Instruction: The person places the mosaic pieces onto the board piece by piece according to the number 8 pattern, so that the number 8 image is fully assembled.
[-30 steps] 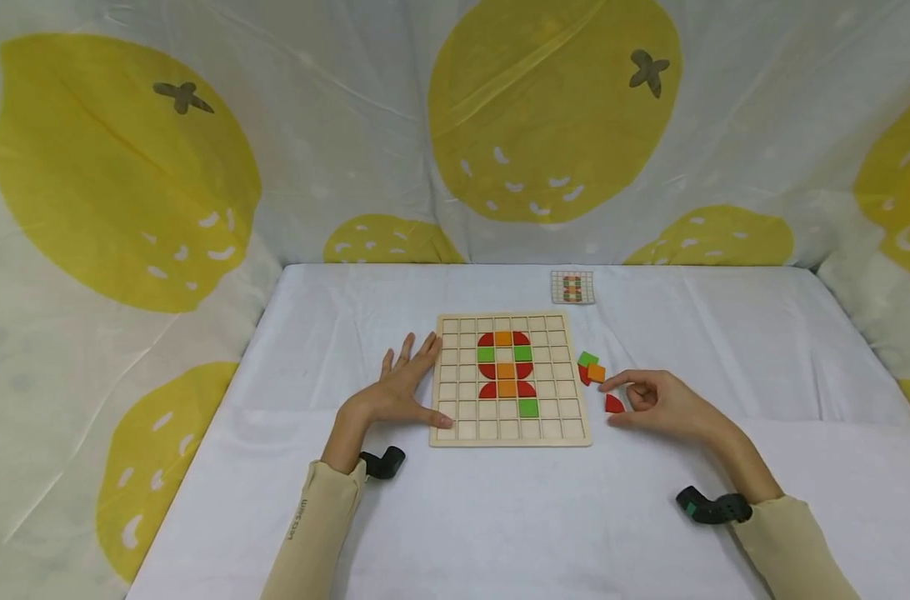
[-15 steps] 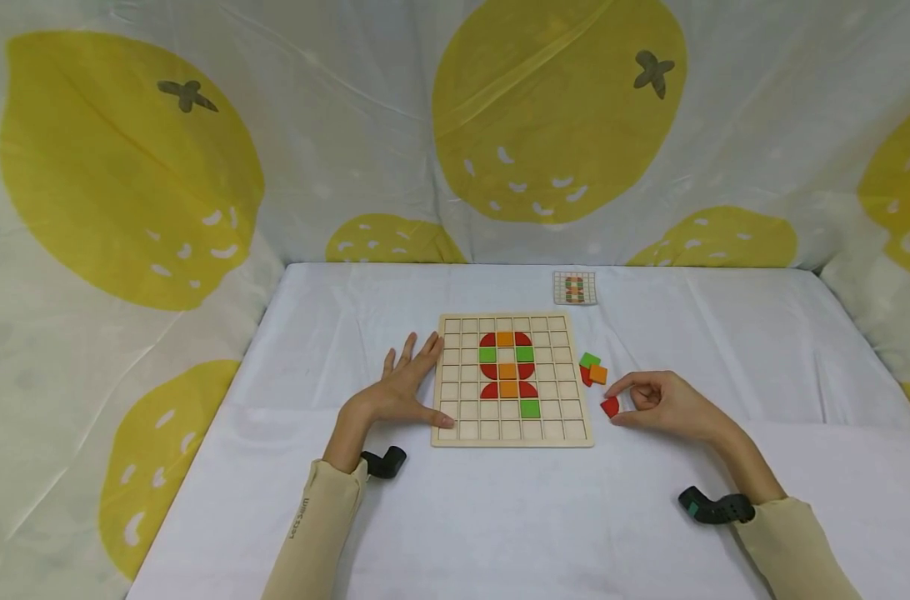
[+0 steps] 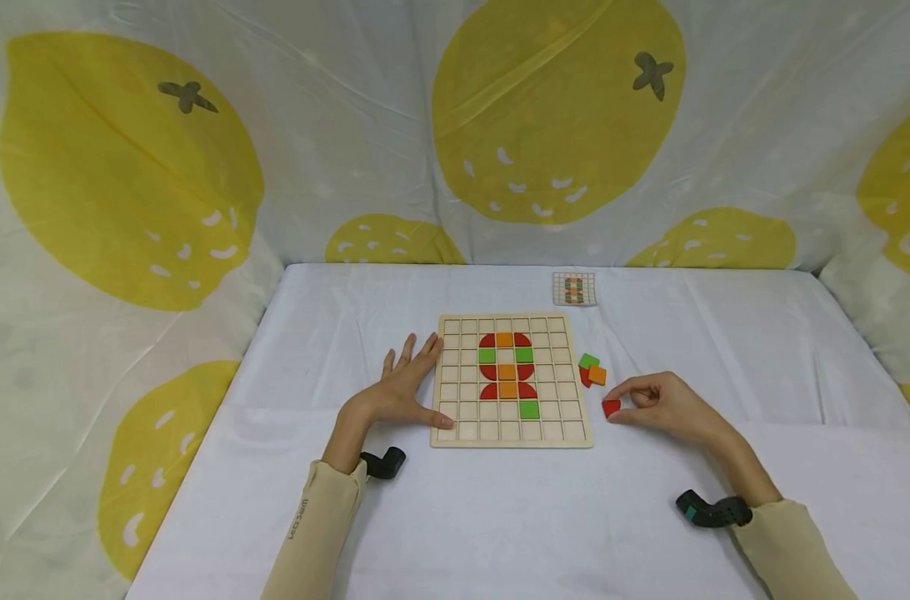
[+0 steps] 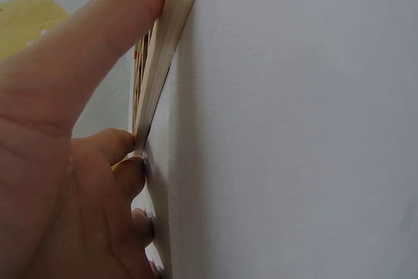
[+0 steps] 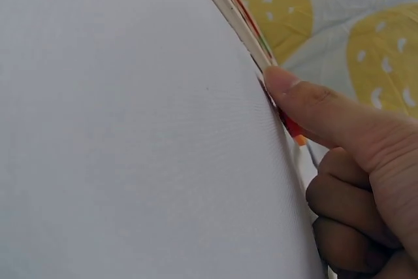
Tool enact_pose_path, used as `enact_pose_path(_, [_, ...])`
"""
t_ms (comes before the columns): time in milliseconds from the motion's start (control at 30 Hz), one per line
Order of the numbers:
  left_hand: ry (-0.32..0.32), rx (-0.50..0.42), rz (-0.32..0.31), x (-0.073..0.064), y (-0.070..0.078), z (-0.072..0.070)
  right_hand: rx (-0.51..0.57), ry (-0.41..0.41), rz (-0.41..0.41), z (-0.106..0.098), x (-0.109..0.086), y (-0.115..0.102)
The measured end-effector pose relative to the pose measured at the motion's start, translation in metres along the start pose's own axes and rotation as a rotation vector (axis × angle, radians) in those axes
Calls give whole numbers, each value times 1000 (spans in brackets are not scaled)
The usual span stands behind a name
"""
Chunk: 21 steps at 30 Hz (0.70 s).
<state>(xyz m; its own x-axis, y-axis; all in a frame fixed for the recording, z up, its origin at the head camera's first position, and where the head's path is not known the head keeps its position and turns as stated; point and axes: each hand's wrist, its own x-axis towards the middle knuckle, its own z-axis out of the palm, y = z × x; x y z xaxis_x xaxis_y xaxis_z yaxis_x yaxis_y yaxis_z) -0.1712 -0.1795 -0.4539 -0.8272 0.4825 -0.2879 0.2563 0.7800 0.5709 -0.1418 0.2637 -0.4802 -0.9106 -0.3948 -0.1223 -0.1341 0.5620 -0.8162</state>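
Note:
In the head view, a square wooden grid board (image 3: 466, 433) lies on the table, bearing red quarter-circle, orange square and green square tiles in its middle columns. My left hand (image 3: 395, 398) has its fingers spread along the board's left edge, the thumb resting on its lower left corner. The left wrist view shows the thumb and fingertips touching the board's side (image 4: 163, 50). Right of the board, my right hand (image 3: 668, 408) pinches a red quarter-circle tile (image 3: 611, 407) between thumb and index finger, low over the cloth. Its other fingers are curled in.
Beside the board's right edge lies a small pile: a green square tile (image 3: 588, 361), an orange square tile (image 3: 597, 376) and a red tile (image 3: 585, 377) partly under them. A small pattern card (image 3: 574, 288) lies behind the board. Lemon-print cloth (image 3: 380, 237) hangs around the table.
The right fingertips have closed on the red quarter-circle tile, which has turned and shifted slightly in their pinch. The left hand stays on the board.

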Motion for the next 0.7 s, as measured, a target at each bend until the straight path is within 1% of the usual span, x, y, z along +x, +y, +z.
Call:
enact_pose_path(133, [4, -5, -1, -1, -1, 0, -19, 32, -9, 6, 2, -10])
enact_pose_path(300, [2, -16, 4, -1, -2, 1, 9, 27, -48, 26, 6, -32])
enact_pose_path(500, [1, -22, 3, -1, -1, 1, 5, -4, -112, 55, 15, -54])
enact_pose_path(600, [2, -16, 4, -1, -1, 1, 10, -31, -140, 66, 18, -59])
enact_pose_path(700, [3, -6, 1, -1, 0, 1, 6, -50, -145, 73, 20, -62])
